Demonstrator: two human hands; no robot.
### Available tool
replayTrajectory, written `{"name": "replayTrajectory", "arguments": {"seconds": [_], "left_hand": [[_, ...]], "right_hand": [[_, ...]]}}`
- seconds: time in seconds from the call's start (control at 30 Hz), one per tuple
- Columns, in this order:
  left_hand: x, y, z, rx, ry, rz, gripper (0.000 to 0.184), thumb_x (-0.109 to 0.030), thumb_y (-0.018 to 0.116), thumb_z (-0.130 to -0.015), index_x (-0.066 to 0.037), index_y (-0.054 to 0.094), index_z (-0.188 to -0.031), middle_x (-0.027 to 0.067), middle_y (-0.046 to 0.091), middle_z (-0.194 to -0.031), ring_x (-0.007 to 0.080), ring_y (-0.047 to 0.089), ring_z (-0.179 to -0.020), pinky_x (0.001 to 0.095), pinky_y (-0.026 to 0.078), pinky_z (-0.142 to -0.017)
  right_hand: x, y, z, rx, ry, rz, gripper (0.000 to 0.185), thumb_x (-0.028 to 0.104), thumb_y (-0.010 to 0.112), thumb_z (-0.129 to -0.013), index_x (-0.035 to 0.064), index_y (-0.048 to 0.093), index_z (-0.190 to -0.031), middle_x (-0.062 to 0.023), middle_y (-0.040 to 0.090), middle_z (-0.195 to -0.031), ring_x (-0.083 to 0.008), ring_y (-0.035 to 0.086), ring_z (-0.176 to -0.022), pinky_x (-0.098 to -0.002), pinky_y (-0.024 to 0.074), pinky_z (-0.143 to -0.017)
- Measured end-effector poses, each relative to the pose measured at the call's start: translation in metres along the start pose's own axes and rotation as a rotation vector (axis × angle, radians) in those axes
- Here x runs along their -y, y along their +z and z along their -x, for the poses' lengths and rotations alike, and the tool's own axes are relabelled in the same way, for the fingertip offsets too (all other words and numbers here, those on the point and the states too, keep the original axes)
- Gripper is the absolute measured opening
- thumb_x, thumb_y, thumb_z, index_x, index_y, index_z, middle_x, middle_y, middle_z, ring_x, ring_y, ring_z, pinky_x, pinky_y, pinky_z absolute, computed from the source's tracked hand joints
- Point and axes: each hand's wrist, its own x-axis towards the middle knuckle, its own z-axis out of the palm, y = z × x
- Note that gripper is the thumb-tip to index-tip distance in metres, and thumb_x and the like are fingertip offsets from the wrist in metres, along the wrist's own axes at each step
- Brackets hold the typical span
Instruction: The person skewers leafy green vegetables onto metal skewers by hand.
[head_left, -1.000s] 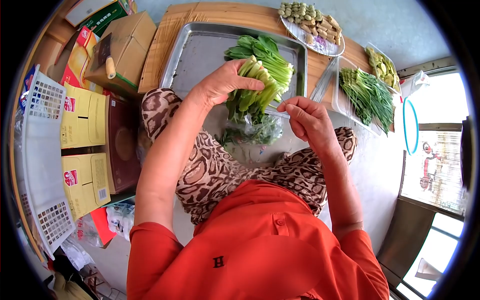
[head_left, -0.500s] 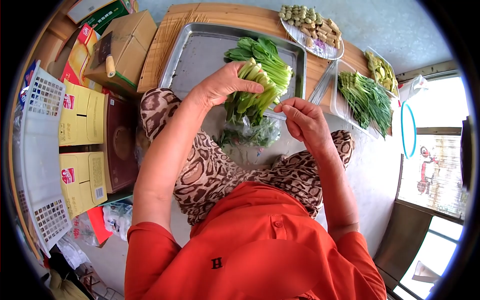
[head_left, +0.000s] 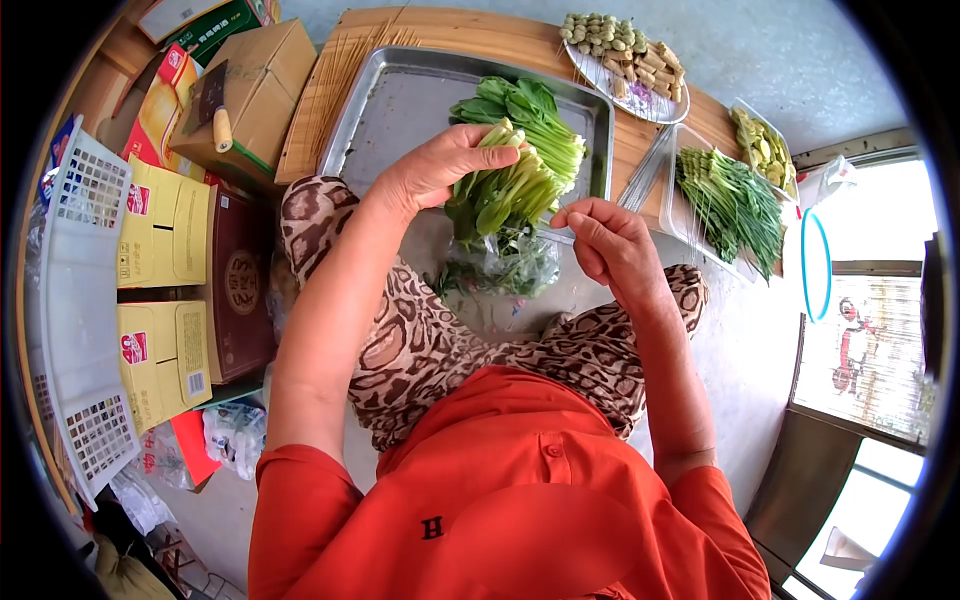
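My left hand (head_left: 445,170) is closed around a bunch of leafy greens (head_left: 500,190), pale stem ends up and leaves hanging over the tray's near edge. More leafy greens (head_left: 525,115) lie behind it in the metal tray (head_left: 400,110). To the right, my right hand (head_left: 610,240) is closed in a pinch near the bunch; whatever sits between thumb and finger is too thin to make out. Beneath the bunch, a clear plastic bag (head_left: 510,265) holds green leaves. Thin metal skewers (head_left: 648,165) lie on the table right of the tray.
On the wooden table (head_left: 470,30) stand a plate (head_left: 655,108) of skewered food, a container of long green vegetables (head_left: 730,205) and another of yellowish slices (head_left: 765,150). Bamboo skewers (head_left: 335,80) lie left of the tray. Cardboard boxes (head_left: 250,95) and a white plastic basket (head_left: 80,300) stand at left.
The bunch in my left hand has tipped slightly, its leaves shifting a little to the left. My right hand stays nearly in place, still pinched.
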Motion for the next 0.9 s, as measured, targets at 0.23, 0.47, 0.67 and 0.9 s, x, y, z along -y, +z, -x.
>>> {"name": "replayTrajectory", "arguments": {"seconds": [0.23, 0.47, 0.67, 0.9], "left_hand": [[0.003, 0.001, -0.007, 0.023, 0.075, -0.14, 0.048, -0.036, 0.07, -0.083, -0.005, 0.058, -0.118, 0.0009, 0.062, -0.108, 0.0107, 0.054, -0.104, 0.0287, 0.038, -0.095], [0.003, -0.007, -0.007, -0.307, 0.041, -0.184, 0.044, -0.035, 0.057, -0.093, -0.008, 0.053, -0.127, 0.0041, 0.061, -0.12, 0.0133, 0.056, -0.11, 0.0283, 0.04, -0.095], [0.007, -0.014, -0.008, -0.359, 0.029, -0.041, 0.036, -0.03, 0.057, -0.093, -0.005, 0.056, -0.12, 0.0075, 0.063, -0.109, 0.0167, 0.062, -0.099, 0.0284, 0.047, -0.086], [0.009, -0.005, -0.011, -0.378, -0.022, -0.057, 0.033, -0.029, 0.056, -0.094, -0.006, 0.057, -0.117, 0.0063, 0.064, -0.106, 0.0149, 0.062, -0.092, 0.0276, 0.047, -0.082]], "right_hand": [[0.005, -0.004, 0.004, -0.007, 0.012, -0.021, 0.023, 0.019, 0.05, -0.097, -0.001, 0.062, -0.097, 0.0052, 0.039, -0.05, -0.0027, 0.03, -0.041, -0.0189, 0.0223, -0.038], [0.005, -0.028, 0.012, -0.125, -0.001, -0.084, 0.021, 0.017, 0.05, -0.096, 0.0011, 0.063, -0.096, 0.0052, 0.041, -0.05, -0.0037, 0.035, -0.042, -0.0197, 0.0256, -0.039], [-0.003, -0.086, 0.03, -0.268, -0.081, -0.195, 0.023, 0.02, 0.05, -0.097, 0.001, 0.063, -0.099, 0.004, 0.04, -0.05, -0.0049, 0.034, -0.041, -0.0207, 0.0253, -0.039], [0.04, -0.189, 0.059, -0.765, -0.357, 0.113, 0.028, 0.021, 0.049, -0.096, -0.0029, 0.061, -0.106, 0.0027, 0.041, -0.053, -0.0049, 0.033, -0.042, -0.0206, 0.025, -0.038]]}}
